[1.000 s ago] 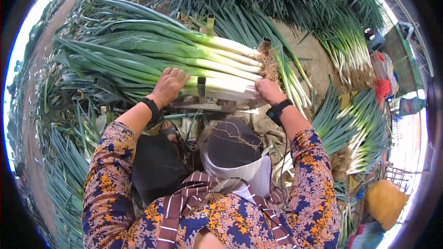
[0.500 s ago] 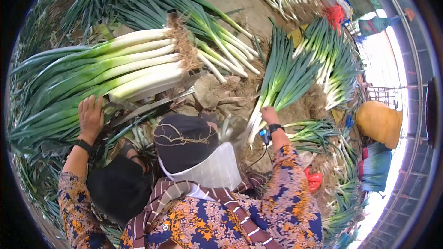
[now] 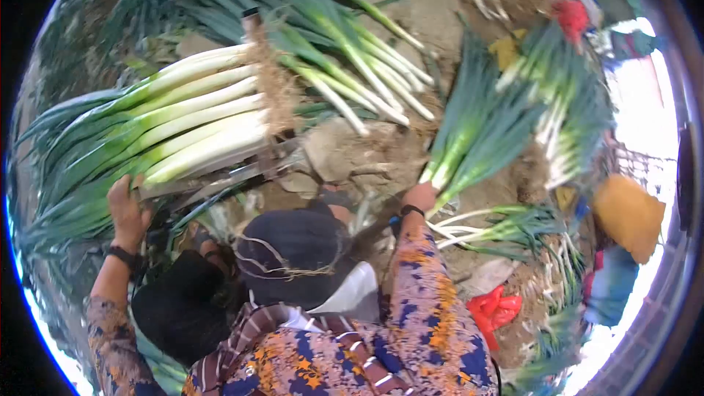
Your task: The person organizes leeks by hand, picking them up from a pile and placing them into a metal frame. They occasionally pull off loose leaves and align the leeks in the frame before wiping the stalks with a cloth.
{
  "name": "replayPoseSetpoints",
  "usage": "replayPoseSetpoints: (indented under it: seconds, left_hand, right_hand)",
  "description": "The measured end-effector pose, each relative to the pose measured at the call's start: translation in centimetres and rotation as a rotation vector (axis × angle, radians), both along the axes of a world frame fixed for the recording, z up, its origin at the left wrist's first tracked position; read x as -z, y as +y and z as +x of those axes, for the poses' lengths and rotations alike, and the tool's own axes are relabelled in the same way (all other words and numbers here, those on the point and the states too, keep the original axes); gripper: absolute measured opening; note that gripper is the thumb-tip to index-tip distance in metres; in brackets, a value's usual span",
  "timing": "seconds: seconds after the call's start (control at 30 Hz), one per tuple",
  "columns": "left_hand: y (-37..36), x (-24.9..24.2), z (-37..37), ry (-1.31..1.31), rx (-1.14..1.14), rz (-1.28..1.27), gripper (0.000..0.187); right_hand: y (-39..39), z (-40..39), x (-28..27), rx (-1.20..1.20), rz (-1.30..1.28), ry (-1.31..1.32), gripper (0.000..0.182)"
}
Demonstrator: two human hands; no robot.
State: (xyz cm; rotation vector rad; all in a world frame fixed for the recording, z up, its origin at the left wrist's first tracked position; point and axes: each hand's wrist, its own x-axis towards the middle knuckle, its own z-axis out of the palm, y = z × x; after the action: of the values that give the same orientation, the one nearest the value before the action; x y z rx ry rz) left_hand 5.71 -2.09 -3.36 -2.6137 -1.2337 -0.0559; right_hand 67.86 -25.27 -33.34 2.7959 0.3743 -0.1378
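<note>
Long leeks [image 3: 213, 106] lie side by side on a low rack at the left, their root ends against an upright post [image 3: 253, 29]. My left hand [image 3: 129, 213] touches the green leaves along the rack's near edge, fingers bent and a little apart. On the right, my right hand [image 3: 421, 196] closes around the white stems of a bunch of leeks [image 3: 458, 154], whose leaves fan away from me on the ground. The hand and wrist hide the bunch's lower ends. Smaller leeks [image 3: 506, 227] lie just right of my wrist.
Loose leeks [image 3: 374, 81] lie beyond the rack, with more bunches [image 3: 561, 103] at the right. A red plastic bag [image 3: 493, 312] is beside my right arm. Far right stands a yellow-orange container [image 3: 629, 216]. A dark round cap-like shape [image 3: 293, 249] is below me.
My right hand has moved left and lower, onto the stem ends that showed past it before. My left hand's fingers have bent from lying flat on the leaves. The whole view has shifted slightly.
</note>
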Motion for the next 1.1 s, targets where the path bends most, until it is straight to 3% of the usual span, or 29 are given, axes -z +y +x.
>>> replayPoseSetpoints:
  seconds: [0.07, 0.1, 0.17, 0.27, 0.37, 0.47, 0.5, 0.6, 0.67, 0.73, 0.83, 0.87, 0.93, 1.0, 1.1]
  left_hand:
    - [-0.3, -0.6, -1.4, 0.035, -0.055, -0.054, 0.072]
    - [-0.3, -1.2, -0.5, 0.016, -0.047, -0.071, 0.071]
    - [-0.2, -2.1, 0.8, 0.012, -0.069, -0.078, 0.067]
    - [0.3, -3.0, 1.0, 0.026, -0.083, -0.079, 0.066]
    - [0.6, -3.4, 2.0, 0.057, -0.120, -0.143, 0.066]
    - [0.8, -3.7, 1.8, 0.093, -0.020, -0.075, 0.059]
    - [0.9, -4.0, 1.1, 0.092, 0.001, -0.070, 0.058]
    - [1.2, -3.4, 1.5, 0.085, 0.049, -0.054, 0.058]
    - [1.2, -1.8, 1.1, 0.068, 0.056, -0.038, 0.058]
    - [1.2, -1.9, 0.3, 0.062, 0.048, -0.037, 0.057]
    - [1.4, -1.7, 0.4, 0.020, 0.065, -0.009, 0.056]
    - [1.4, -1.5, 0.5, 0.003, 0.066, 0.008, 0.055]
    - [1.4, -1.2, 0.8, -0.044, 0.070, 0.023, 0.054]
    - [1.2, -1.3, 0.0, -0.095, 0.079, 0.015, 0.052]
    - [1.3, -1.4, 0.2, -0.120, 0.052, -0.050, 0.050]
  right_hand:
    - [-1.2, -0.3, -1.4, -0.002, 0.295, 0.147, 0.032]
    - [-2.8, 0.2, 0.1, -0.167, 0.340, 0.104, 0.039]
    - [-2.6, 1.3, -2.3, 0.022, 0.659, 0.266, 0.053]
    - [-3.2, 0.9, -3.7, -0.139, 0.502, 0.051, 0.056]
    - [-2.2, 3.4, -3.1, 0.099, 0.594, 0.358, 0.065]
    - [-3.5, 7.4, 1.8, -0.027, 0.544, 0.441, 0.062]
    - [-3.5, 6.2, 1.5, -0.078, 0.681, 0.302, 0.053]
    - [-3.6, 6.7, 0.5, 0.075, 0.937, 0.381, 0.049]
    - [-3.4, 6.8, -1.1, 0.122, 0.995, 0.385, 0.040]
    - [-2.0, 3.6, -6.2, 0.224, 1.219, 0.396, 0.037]
    - [-2.7, 4.6, -9.1, -0.169, 0.963, 0.213, 0.039]
    - [-2.9, 4.3, -11.1, -0.118, 0.950, 0.334, 0.047]
    - [-2.9, 4.3, -13.2, -0.099, 0.943, 0.361, 0.045]
    - [-2.1, 2.6, -15.9, -0.188, 0.933, 0.346, 0.046]
    - [2.1, -3.2, -24.9, -0.394, 0.859, 0.287, 0.048]
